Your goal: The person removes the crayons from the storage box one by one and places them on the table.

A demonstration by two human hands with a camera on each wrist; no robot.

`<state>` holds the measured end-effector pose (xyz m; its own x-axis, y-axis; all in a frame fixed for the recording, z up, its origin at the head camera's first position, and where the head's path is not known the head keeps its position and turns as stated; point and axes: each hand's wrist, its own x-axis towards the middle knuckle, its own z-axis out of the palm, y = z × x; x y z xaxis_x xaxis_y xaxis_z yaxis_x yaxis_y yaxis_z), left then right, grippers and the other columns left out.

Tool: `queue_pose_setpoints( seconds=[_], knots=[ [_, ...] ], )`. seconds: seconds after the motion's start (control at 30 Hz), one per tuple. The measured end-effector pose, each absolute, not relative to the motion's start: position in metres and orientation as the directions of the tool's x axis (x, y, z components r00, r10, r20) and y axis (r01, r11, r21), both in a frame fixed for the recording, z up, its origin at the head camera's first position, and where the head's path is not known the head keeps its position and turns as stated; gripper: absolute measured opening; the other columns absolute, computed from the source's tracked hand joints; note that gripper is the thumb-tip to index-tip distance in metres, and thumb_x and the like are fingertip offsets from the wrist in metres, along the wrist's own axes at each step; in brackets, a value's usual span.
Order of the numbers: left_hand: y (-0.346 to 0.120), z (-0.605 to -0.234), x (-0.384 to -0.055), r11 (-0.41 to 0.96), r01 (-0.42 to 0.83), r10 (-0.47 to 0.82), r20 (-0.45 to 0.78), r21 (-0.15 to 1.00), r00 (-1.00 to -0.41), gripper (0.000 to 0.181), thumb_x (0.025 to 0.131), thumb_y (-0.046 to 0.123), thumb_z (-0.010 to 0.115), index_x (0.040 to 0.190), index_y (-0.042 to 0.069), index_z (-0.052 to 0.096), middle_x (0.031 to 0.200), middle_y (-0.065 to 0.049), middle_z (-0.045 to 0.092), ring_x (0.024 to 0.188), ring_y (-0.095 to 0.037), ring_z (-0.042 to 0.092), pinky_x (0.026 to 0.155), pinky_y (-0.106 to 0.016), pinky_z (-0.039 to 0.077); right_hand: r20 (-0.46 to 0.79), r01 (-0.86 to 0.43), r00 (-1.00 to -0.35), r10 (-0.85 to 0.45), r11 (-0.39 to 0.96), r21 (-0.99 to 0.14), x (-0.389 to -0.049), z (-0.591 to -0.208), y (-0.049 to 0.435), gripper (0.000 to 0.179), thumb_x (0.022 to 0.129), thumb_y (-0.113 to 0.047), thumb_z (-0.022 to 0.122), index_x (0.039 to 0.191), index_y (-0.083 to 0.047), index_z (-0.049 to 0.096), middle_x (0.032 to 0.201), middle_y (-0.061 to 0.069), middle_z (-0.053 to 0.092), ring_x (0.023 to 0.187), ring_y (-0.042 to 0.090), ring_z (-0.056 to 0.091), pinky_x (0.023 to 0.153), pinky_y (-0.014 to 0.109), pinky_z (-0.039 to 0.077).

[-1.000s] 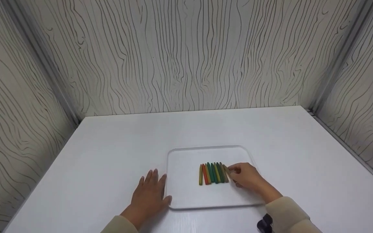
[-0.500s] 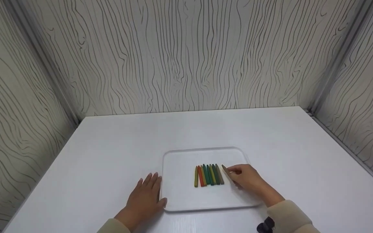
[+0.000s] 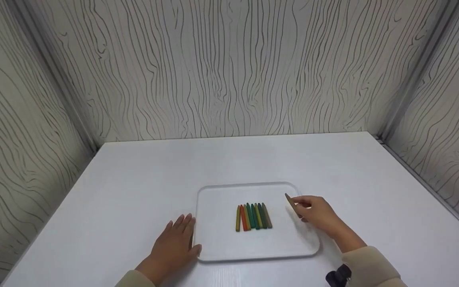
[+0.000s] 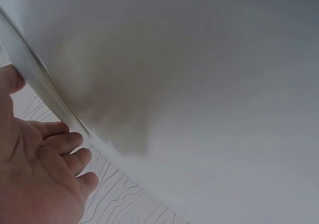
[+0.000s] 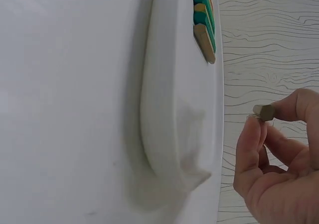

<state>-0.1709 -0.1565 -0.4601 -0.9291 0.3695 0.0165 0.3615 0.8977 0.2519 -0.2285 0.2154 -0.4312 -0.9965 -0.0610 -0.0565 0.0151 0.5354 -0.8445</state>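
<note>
My right hand (image 3: 317,213) pinches a brown crayon (image 3: 293,205) between thumb and fingertips, over the right side of a white tray (image 3: 217,249). In the right wrist view the flat, six-sided end of that crayon (image 5: 264,112) points at the camera. Several crayons (image 3: 253,217) in yellow, red, green and brown lie side by side in a row on the tray, another brown one at the row's right end. My left hand (image 3: 173,243) rests at the tray's left edge, fingers extended; the left wrist view has its fingertips (image 4: 75,139) at the tray's rim (image 4: 45,84).
The tray stands on a white table (image 3: 153,171). Wood-grain panels (image 3: 229,67) enclose the table at the back and both sides. A small black object (image 3: 339,275) sits at the right sleeve's cuff.
My right hand has lifted the brown crayon away from the row, up and to the right. The tray, with its row and my left hand, has shifted a little left in view.
</note>
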Motion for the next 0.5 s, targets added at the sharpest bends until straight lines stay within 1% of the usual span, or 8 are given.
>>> queue_pose_setpoints(
  seconds=[0.17, 0.3, 0.4, 0.5],
  knots=[
    [-0.158, -0.458, -0.169, 0.892, 0.376, 0.384, 0.019, 0.250, -0.923, 0.072, 0.093, 0.041, 0.056, 0.141, -0.009, 0.037, 0.147, -0.023, 0.035, 0.136, -0.040, 0.029, 0.109, -0.056, 0.022, -0.056, 0.024, -0.998, -0.041, 0.552, -0.833, -0.227, -0.432, 0.230, 0.034, 0.092, -0.007, 0.057, 0.123, 0.006, 0.059, 0.099, 0.010, 0.062, 0.081, 0.017, 0.060, 0.071, 0.030, 0.055],
    [-0.158, -0.457, -0.168, 0.890, 0.384, 0.392, 0.020, 0.247, -0.920, 0.071, 0.093, 0.040, 0.055, 0.141, -0.008, 0.037, 0.147, -0.022, 0.035, 0.136, -0.040, 0.029, 0.109, -0.056, 0.023, -0.062, 0.038, -0.998, -0.021, 0.582, -0.812, -0.225, -0.433, 0.239, 0.034, 0.093, -0.009, 0.057, 0.123, 0.006, 0.059, 0.102, 0.011, 0.061, 0.083, 0.017, 0.060, 0.072, 0.030, 0.055],
    [-0.158, -0.458, -0.169, 0.888, 0.387, 0.392, 0.028, 0.248, -0.919, 0.070, 0.092, 0.039, 0.056, 0.140, -0.008, 0.037, 0.147, -0.022, 0.036, 0.135, -0.040, 0.030, 0.109, -0.056, 0.023, -0.060, 0.037, -0.998, -0.018, 0.607, -0.794, -0.223, -0.434, 0.245, 0.035, 0.094, -0.011, 0.057, 0.124, 0.007, 0.058, 0.104, 0.013, 0.061, 0.083, 0.018, 0.060, 0.071, 0.030, 0.055],
    [-0.160, -0.460, -0.170, 0.888, 0.383, 0.390, 0.025, 0.255, -0.920, 0.071, 0.092, 0.040, 0.056, 0.141, -0.008, 0.037, 0.147, -0.022, 0.035, 0.136, -0.040, 0.030, 0.109, -0.056, 0.023, -0.063, 0.052, -0.998, 0.004, 0.626, -0.778, -0.222, -0.436, 0.249, 0.035, 0.093, -0.011, 0.057, 0.123, 0.006, 0.059, 0.103, 0.012, 0.062, 0.082, 0.017, 0.060, 0.070, 0.029, 0.055]
  ],
)
